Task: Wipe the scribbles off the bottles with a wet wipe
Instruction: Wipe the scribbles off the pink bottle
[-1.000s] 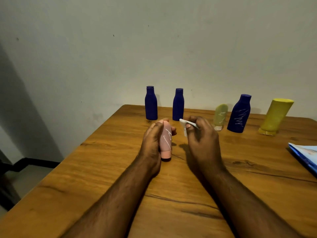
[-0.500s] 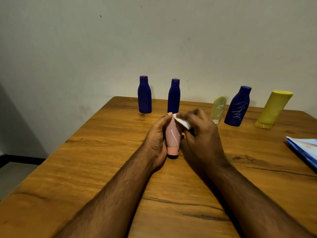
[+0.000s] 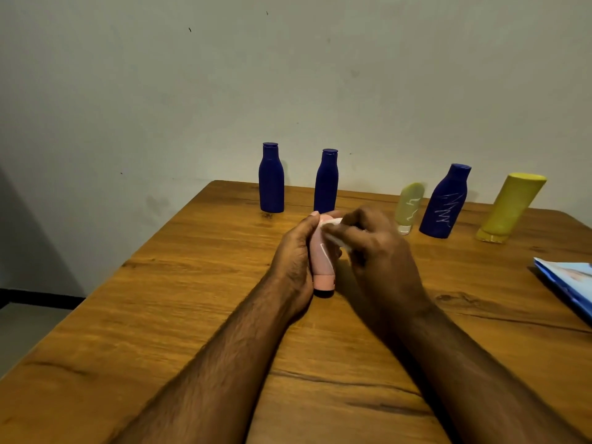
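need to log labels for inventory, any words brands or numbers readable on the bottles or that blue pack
None can be read.
Bottles: only white scribbles, no letters, on the pink tube, green tube and right blue bottle.
Blue pack: print too blurred.

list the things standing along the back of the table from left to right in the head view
first dark blue bottle → second dark blue bottle → pale green tube with white scribble → scribbled dark blue bottle → yellow bottle, standing on its cap.
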